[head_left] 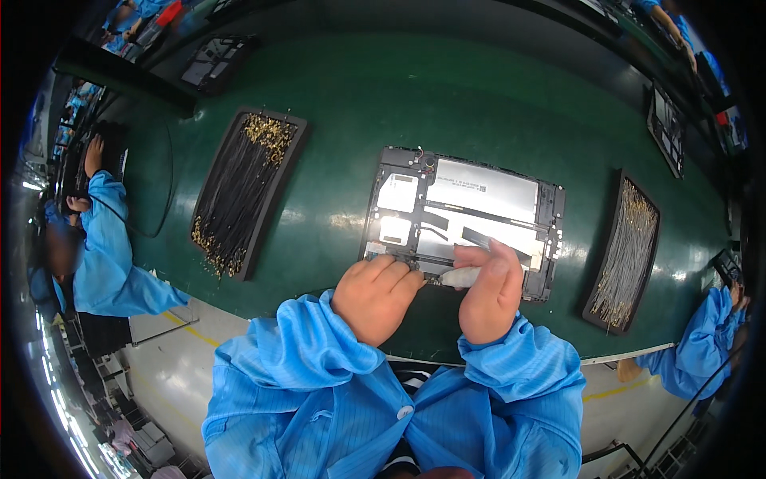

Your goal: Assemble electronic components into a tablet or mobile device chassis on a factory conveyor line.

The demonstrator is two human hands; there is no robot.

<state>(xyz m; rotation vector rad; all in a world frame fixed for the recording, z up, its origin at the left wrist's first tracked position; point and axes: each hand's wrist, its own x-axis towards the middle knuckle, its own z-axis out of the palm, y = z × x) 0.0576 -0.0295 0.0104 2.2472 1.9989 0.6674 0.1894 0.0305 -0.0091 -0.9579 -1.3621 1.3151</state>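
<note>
The open tablet (487, 164) lies on the green table (343, 104) directly in front of the person, its inner side uppermost and its lower edge beneath the hands. Pale silver panels fill most of its dark frame. The right hand (492, 291) pinches a white tool (460, 277) between thumb and fingers; the tool slants to the left, its narrow end at the tablet's lower edge (just beside the fingertips of the other hand). The left hand (377, 299) is curled over the tablet's lower left part, back upward; whether its fingers pinch anything cannot be told, as the knuckles hide the grip. Both wrists emerge from blue sleeves (319, 335).

To the left, well apart from the tablet, stands a dark tray (297, 152) of black cables (243, 188) with gold-coloured ends. To the right is a second tray (606, 239), bearing grey cables (628, 259) (also gold-tipped). Two further devices lie toward the table's far left (211, 64) and right (666, 128). Co-workers in blue appear at either side (one sleeve (112, 247) reaches over the table's left edge).
</note>
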